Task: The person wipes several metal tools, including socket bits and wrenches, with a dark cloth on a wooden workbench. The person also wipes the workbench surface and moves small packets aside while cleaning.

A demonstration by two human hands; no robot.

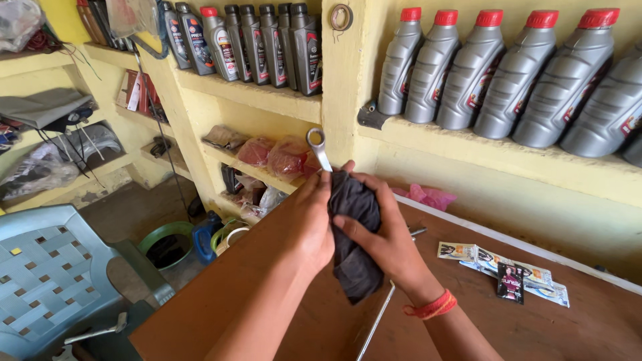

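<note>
A dark grey cloth [353, 234] is bunched around the shaft of a metal ring spanner [319, 148], whose ring end sticks up above my hands. My left hand [309, 220] grips the cloth and the spanner from the left. From the right, my right hand [381, 230] wraps over the cloth, with an orange thread band on its wrist. Both hands are held above a brown wooden table [221, 294]. The rest of the spanner is hidden inside the cloth.
A thin metal rod [374, 324] lies on the table below my hands. Small sachets [508, 271] lie at the right. Grey oil bottles [508, 73] line yellow shelves behind. A pale blue plastic chair [47, 274] stands at the lower left, and a green tub [164, 241] on the floor.
</note>
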